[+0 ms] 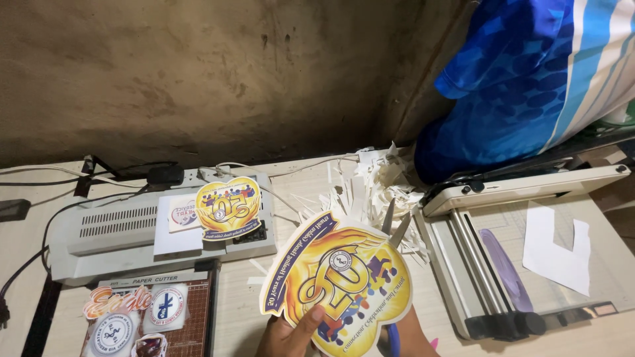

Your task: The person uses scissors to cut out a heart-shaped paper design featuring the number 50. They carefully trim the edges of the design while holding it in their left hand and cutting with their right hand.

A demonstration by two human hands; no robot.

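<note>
Left hand [286,337] grip on yellow heart-shaped cutout [337,281]; right hand [405,336] on open scissors [395,231].

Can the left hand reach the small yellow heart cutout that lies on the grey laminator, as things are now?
Probably not at once: the left hand is holding the big yellow cutout. The small heart cutout lies uncovered on the laminator, up and to the left, with nothing between them.

Both hands show only at the bottom edge of the view, close together and cut off below the knuckles. The left hand [286,336] rises from below with its thumb laid flat and angled up to the right, fingers tucked out of sight underneath. The right hand [411,336] sits just beside it, back of the hand showing, fingers curled closed in a grip.
</note>
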